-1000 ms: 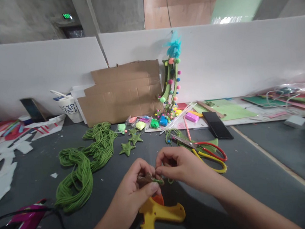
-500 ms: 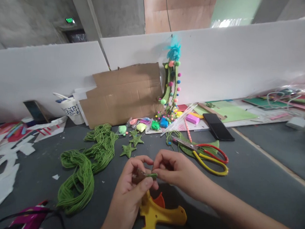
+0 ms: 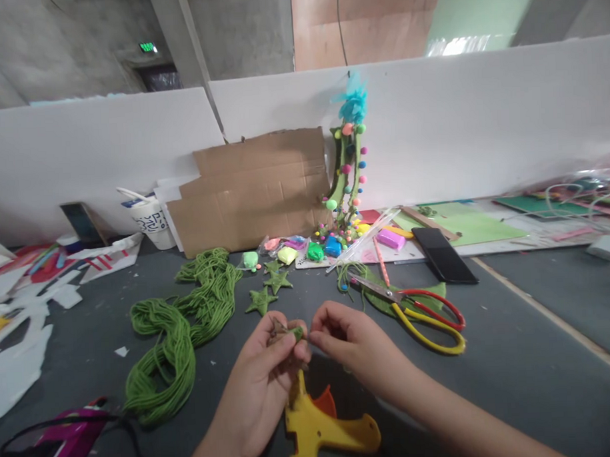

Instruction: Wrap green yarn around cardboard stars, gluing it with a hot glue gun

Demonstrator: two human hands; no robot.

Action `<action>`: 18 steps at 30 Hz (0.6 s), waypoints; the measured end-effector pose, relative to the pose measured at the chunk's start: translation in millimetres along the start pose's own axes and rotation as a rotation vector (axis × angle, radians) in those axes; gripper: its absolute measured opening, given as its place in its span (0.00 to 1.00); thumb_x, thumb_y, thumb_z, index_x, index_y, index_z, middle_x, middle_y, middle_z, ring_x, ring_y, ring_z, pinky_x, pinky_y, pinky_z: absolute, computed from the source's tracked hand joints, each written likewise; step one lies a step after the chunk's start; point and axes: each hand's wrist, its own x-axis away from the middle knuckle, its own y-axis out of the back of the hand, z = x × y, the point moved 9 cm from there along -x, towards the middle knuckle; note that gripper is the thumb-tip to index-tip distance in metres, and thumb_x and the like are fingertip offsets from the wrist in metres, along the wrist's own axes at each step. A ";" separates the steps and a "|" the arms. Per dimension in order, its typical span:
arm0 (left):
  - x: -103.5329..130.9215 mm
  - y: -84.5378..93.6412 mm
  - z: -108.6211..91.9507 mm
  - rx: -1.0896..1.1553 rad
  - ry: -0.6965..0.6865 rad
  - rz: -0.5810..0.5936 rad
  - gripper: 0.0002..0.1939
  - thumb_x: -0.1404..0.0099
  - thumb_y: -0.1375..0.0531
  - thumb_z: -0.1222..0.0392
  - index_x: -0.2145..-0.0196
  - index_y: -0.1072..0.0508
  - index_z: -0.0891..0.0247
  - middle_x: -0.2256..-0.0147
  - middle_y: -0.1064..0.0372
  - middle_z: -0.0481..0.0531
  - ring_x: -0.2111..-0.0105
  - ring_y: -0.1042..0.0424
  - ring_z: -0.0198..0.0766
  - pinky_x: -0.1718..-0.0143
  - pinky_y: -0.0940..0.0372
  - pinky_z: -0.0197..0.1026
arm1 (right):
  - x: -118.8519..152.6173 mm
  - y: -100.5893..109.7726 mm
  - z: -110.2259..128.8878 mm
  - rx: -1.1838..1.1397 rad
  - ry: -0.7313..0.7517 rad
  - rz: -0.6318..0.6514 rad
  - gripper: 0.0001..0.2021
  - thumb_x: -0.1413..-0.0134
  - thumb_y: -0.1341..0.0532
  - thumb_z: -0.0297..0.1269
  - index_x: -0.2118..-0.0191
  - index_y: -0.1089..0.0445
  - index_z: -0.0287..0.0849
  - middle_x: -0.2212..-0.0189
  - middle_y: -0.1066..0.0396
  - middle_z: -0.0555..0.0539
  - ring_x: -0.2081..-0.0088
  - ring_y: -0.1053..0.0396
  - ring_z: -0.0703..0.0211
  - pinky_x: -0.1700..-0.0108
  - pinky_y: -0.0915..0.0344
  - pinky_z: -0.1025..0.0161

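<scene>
My left hand [image 3: 270, 363] is closed on a small brown piece partly covered in green yarn [image 3: 297, 333]; its full shape is hidden by the fingers. Just to its right, the thumb and forefinger of my right hand [image 3: 346, 334] are pinched together near the green tip. Whatever they pinch is too fine to make out. Beneath both hands lies a yellow glue gun [image 3: 337, 433] with an orange trigger. Green yarn-covered stars [image 3: 261, 301] rest beyond my left hand, and a looped hank of green yarn [image 3: 164, 367] spreads to the left.
Scissors [image 3: 428, 317] with red and yellow handles lie right of my hands, near a black phone [image 3: 443, 253]. A cardboard sheet [image 3: 254, 197] and a pompom-decorated green stand [image 3: 350, 160] rise at the back. A corded magenta device [image 3: 75, 440] sits front left.
The brown piece has been turned in my left hand, so its green tip now points up to the right. My right fingers have drawn slightly away. The view has shifted a little.
</scene>
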 end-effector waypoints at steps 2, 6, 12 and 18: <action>-2.4 4.0 -3.0 0.020 0.000 -0.006 0.08 0.42 0.41 0.74 0.69 0.33 0.64 0.70 0.31 0.49 0.74 0.33 0.27 0.69 0.33 0.31 | 2.0 9.3 11.9 0.259 0.135 -0.067 0.06 0.50 0.45 0.24 0.70 0.36 0.42 0.74 0.35 0.51 0.70 0.37 0.60 0.67 0.41 0.64; -6.8 11.4 -14.2 0.043 -0.023 0.001 0.07 0.41 0.41 0.74 0.68 0.32 0.64 0.68 0.31 0.51 0.73 0.31 0.28 0.67 0.32 0.31 | 19.3 -2.2 27.0 0.693 0.288 -0.029 0.06 0.53 0.43 0.25 0.68 0.34 0.41 0.67 0.33 0.45 0.65 0.35 0.54 0.64 0.39 0.60; -1.3 1.3 -21.0 0.178 0.002 0.094 0.07 0.44 0.38 0.73 0.67 0.31 0.66 0.71 0.36 0.48 0.77 0.34 0.24 0.72 0.34 0.28 | 45.5 -75.2 -8.8 0.985 0.327 0.313 0.16 0.63 0.34 0.38 0.64 0.29 0.37 0.67 0.29 0.40 0.69 0.29 0.45 0.78 0.42 0.62; 10.2 -11.9 -28.9 0.306 0.041 0.212 0.11 0.47 0.35 0.72 0.72 0.35 0.65 0.75 0.41 0.42 0.84 0.37 0.18 0.80 0.39 0.23 | 43.6 -77.8 -14.8 0.816 0.269 0.371 0.14 0.61 0.37 0.27 0.62 0.28 0.38 0.67 0.27 0.41 0.76 0.29 0.56 0.80 0.44 0.65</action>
